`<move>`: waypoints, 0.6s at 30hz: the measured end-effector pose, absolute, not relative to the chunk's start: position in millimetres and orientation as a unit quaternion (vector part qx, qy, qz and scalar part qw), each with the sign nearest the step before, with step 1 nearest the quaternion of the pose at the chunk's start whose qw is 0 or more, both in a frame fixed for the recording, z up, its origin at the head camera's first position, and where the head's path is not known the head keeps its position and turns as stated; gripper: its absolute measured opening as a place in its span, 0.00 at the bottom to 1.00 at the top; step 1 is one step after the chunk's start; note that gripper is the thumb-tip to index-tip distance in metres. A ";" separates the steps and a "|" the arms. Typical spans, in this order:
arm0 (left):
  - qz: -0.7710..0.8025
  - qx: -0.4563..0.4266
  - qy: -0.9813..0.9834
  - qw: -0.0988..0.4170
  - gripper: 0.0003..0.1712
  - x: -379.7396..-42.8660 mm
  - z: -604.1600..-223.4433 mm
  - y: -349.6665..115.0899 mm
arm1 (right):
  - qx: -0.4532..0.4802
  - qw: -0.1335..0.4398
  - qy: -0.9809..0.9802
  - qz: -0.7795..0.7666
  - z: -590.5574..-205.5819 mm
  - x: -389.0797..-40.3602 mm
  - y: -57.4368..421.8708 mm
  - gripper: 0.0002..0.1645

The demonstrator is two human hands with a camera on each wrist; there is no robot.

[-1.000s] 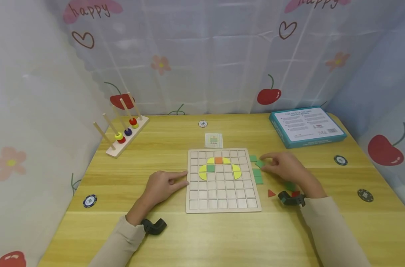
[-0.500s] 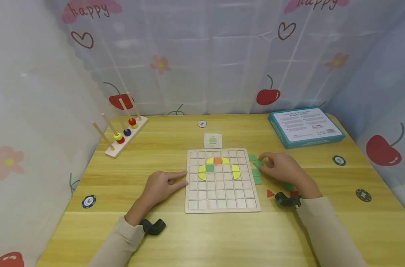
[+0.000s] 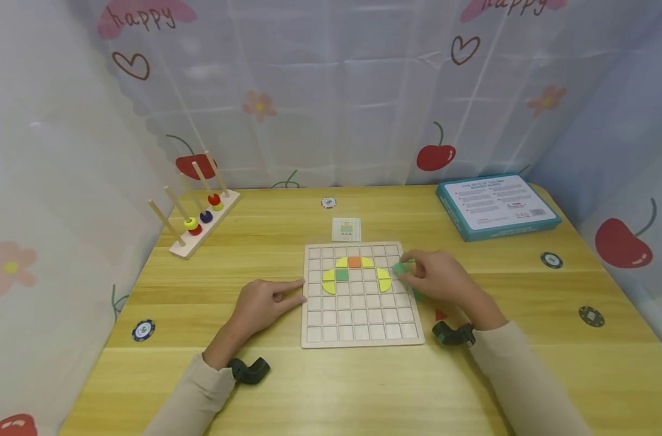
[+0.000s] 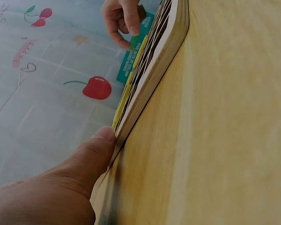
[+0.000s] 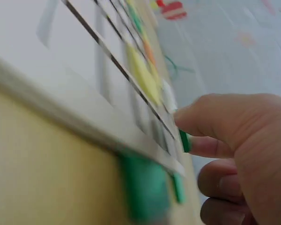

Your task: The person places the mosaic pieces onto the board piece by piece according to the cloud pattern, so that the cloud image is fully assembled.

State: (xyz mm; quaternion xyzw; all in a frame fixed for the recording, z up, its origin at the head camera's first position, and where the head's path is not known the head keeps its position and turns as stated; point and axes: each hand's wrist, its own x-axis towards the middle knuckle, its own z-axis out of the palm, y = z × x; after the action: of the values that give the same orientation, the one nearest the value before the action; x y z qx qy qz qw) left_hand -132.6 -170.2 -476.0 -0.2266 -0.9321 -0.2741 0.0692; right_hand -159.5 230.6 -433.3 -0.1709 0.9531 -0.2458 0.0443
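A wooden grid board (image 3: pixel 322 318) lies on the table with yellow quarter-round tiles (image 3: pixel 384 284), an orange square tile (image 3: pixel 355 262) and a green square tile (image 3: pixel 341 275) in its cells. At its left edge, the thumb and a finger of my left hand (image 3: pixel 261 306) touch the rim; the left wrist view shows the thumb (image 4: pixel 103 140) against the side. My right hand (image 3: pixel 445 277) pinches another green square tile (image 3: pixel 400 268) over the board's right edge. More green tiles (image 5: pixel 145 187) lie beside the board, partly hidden by that hand in the head view.
Behind the board lies a small pattern card (image 3: pixel 346 229). A bead stand with wooden pegs (image 3: pixel 208 227) is at back left, a teal box (image 3: pixel 499 206) at back right. A red triangle tile (image 3: pixel 440 315) and several poker chips (image 3: pixel 143 330) lie around.
My right hand has picked up the green square tile from beside the board and carried it left to the board's right edge. My left hand stays at the left rim.
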 end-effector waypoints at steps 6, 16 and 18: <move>-0.271 -0.232 -0.932 0.070 0.23 -134.0 -476.9 -169.5 | -0.198 0.005 0.944 -0.263 -444.9 -153.4 207.9 0.19; -0.272 -0.227 -0.933 0.062 0.23 -133.7 -474.8 -170.7 | -0.180 -0.009 0.951 -0.252 -445.1 -147.9 160.8 0.20; -0.273 -0.229 -0.932 0.062 0.24 -133.9 -475.7 -170.6 | -0.173 -0.016 0.953 -0.248 -446.4 -147.7 152.4 0.21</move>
State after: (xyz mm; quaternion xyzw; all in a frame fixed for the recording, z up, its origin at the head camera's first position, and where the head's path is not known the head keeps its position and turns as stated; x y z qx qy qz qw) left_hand -133.9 -170.6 -475.7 -0.2289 -0.9323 -0.2730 0.0618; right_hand -147.7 152.4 -446.4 -0.1734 0.9529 -0.2482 -0.0158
